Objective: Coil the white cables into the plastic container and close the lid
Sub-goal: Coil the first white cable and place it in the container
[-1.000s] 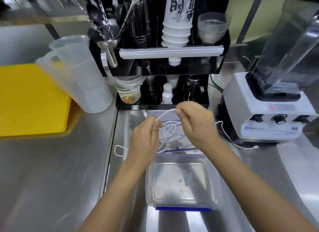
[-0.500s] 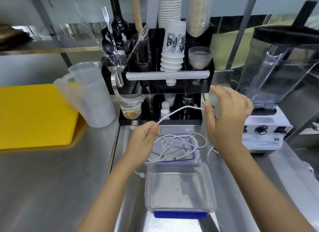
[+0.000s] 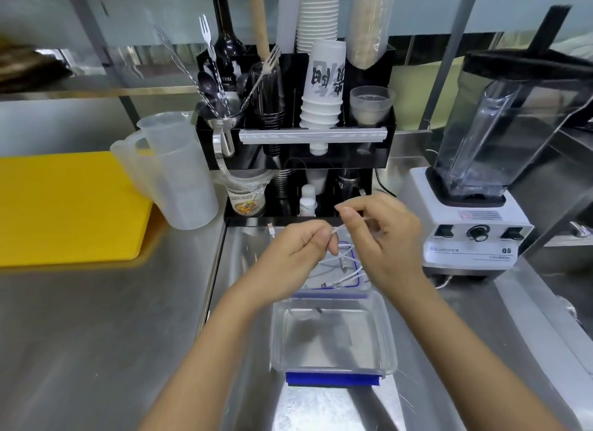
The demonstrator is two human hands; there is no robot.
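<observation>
Our left hand point(image 3: 300, 249) and right hand point(image 3: 383, 238) each pinch the white cables point(image 3: 345, 268), which remain uncoiled outside the plastic container point(image 3: 332, 365), its lid unclosed.

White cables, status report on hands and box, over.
Left hand and right hand both pinch a white cable. Remaining cables lie on the blue-rimmed lid. Clear container open, nearly empty. Nothing in the way.

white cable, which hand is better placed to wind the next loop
Right, probably. The left hand already grips the gathered white cable, acting as the anchor, while the right hand pinches the free run just beside it, so it can likely carry that strand round.
</observation>
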